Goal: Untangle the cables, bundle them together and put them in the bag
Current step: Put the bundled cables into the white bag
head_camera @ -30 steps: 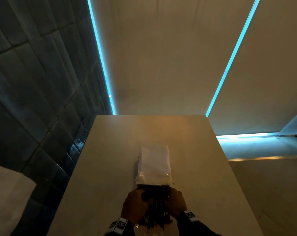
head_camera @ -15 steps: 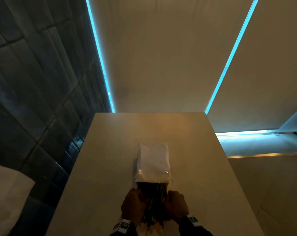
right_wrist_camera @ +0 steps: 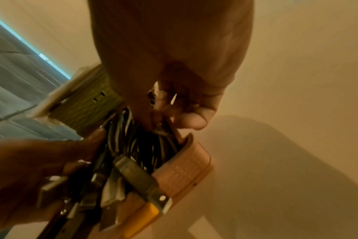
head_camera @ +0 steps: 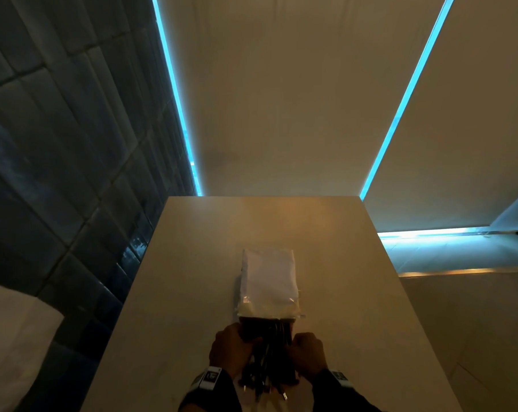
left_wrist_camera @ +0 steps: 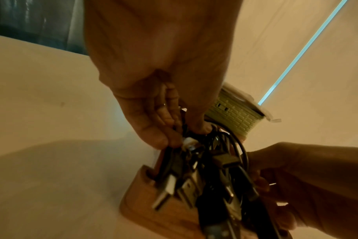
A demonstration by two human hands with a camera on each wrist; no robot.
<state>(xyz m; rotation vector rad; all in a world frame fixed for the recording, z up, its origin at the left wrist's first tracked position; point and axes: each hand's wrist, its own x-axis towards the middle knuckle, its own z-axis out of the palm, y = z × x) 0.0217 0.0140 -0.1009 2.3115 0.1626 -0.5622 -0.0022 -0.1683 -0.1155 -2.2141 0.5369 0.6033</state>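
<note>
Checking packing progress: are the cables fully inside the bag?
No. The cables stick out of the bag mouth, plugs trailing.

- The head camera is looking forward and steeply down along the surface (head_camera: 335, 257).
- Each wrist camera is looking close along its own hand.
- All three are sharing the cables (head_camera: 269, 352) (left_wrist_camera: 215, 161) (right_wrist_camera: 137, 142).

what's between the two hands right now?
The dark cable bundle, gripped from both sides by the left hand and right hand; its plugs stick out toward the person. Clearest in the head view.
</note>
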